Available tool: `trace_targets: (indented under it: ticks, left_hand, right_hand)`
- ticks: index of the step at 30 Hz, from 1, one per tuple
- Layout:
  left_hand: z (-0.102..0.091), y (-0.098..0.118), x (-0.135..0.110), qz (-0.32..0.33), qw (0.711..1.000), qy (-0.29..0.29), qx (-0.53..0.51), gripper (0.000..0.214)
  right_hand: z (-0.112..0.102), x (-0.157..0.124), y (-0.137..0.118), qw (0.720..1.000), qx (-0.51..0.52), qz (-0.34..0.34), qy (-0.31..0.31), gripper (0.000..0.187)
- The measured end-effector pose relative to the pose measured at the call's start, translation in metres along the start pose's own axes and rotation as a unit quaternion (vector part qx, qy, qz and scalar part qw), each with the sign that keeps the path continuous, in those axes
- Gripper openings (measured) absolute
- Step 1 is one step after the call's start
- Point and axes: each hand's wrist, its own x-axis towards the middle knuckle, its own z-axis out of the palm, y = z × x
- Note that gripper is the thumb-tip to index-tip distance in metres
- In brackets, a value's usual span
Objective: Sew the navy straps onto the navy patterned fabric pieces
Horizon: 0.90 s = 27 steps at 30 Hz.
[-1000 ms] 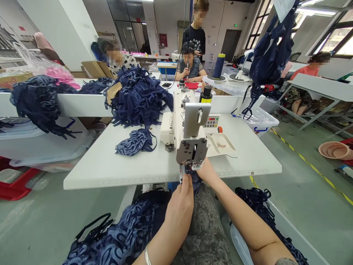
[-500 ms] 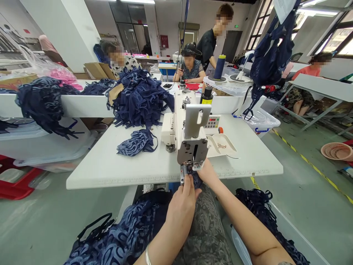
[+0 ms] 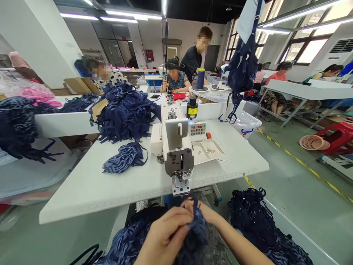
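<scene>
In front of the sewing machine [image 3: 180, 154], below its head, I hold a navy patterned garment [image 3: 199, 225] with a thin strap over my lap. My left hand [image 3: 169, 230] pinches its edge between thumb and fingers. On the far side, my right hand [image 3: 202, 211] grips the same cloth, its fingertips partly hidden by the fabric. The machine's presser plate [image 3: 181, 187] shows no cloth under it. A similar garment [image 3: 124, 158] with a strap lies on the white table [image 3: 82, 191], left of the machine.
Navy straps and cloth form a big pile [image 3: 124, 110] behind the table. A tray [image 3: 209, 150] of small metal pieces sits right of the machine. More patterned garments [image 3: 124, 233] lie by my lap, and a bin at right holds dark straps [image 3: 248, 213]. Several people work beyond.
Both hands have drawn the garment out from under the machine head, down toward my lap. My view has tilted up and turned slightly right.
</scene>
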Motion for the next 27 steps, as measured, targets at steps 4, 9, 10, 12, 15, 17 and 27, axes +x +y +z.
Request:
trace_targets:
  ticks: [4, 9, 10, 12, 15, 17, 27]
  left_hand:
    - [-0.032, -0.023, -0.014, -0.154, 0.981, 0.121, 0.001, 0.017]
    - [-0.055, -0.067, -0.036, -0.376, 0.909, 0.133, -0.118, 0.049]
    - [-0.055, -0.074, -0.037, -0.397, 0.899, 0.129, -0.133, 0.053]
    - [-0.052, -0.088, -0.037, -0.395, 0.905, 0.131, -0.088, 0.053]
    - [-0.036, -0.099, -0.032, -0.297, 0.943, 0.121, 0.082, 0.044]
    - [-0.02, -0.093, -0.028, -0.22, 0.963, 0.081, 0.131, 0.041]
    - [0.033, -0.015, 0.003, -0.177, 0.957, -0.228, -0.014, 0.065]
  right_hand:
    - [-0.008, -0.02, 0.02, 0.977, -0.022, 0.047, -0.205, 0.03]
    - [-0.016, -0.047, 0.024, 0.952, -0.025, 0.073, -0.298, 0.043]
    - [-0.016, -0.052, 0.021, 0.945, -0.017, 0.072, -0.319, 0.043]
    - [-0.02, -0.059, 0.012, 0.941, 0.02, 0.063, -0.331, 0.044]
    - [-0.034, -0.068, -0.011, 0.973, 0.099, 0.049, -0.201, 0.052]
    - [-0.045, -0.071, -0.033, 0.988, 0.119, 0.041, -0.094, 0.054]
    - [-0.031, -0.076, -0.122, 0.99, -0.094, -0.083, -0.069, 0.032]
